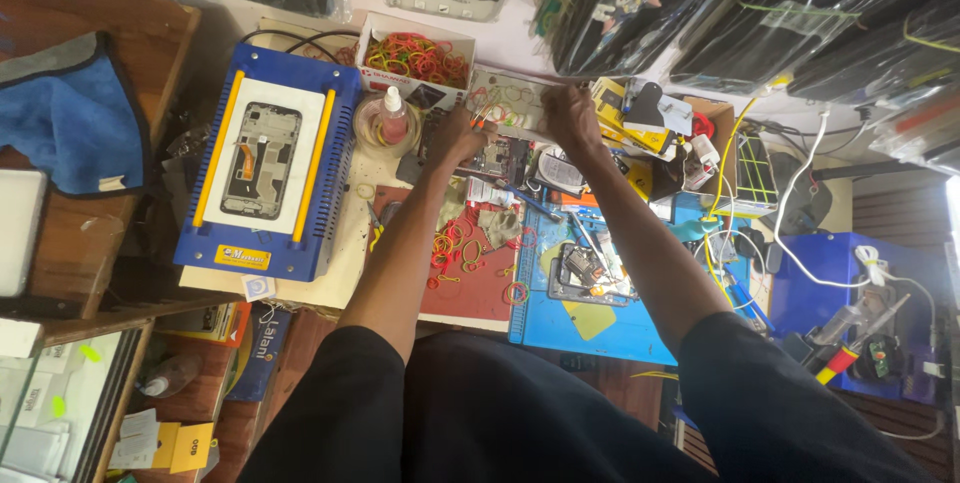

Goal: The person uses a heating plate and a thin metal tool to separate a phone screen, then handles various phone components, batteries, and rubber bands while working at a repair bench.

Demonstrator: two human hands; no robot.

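Both my arms reach forward over a cluttered repair bench. My left hand (458,135) is closed around a thin tool with an orange tip, held over an opened phone (497,158) lying just in front of it. My right hand (570,115) is a closed fist a little farther back, above a clear flat tray (510,103) strewn with rubber bands; whether it holds anything I cannot tell. Between the hands lie small parts and a circuit board.
A blue heating machine (268,171) with a phone frame on its white plate stands at the left. A box of coloured rubber bands (418,58) sits behind it, a small bottle (394,118) beside. A red mat (480,278) and blue mat (590,318) carry parts; cables lie right.
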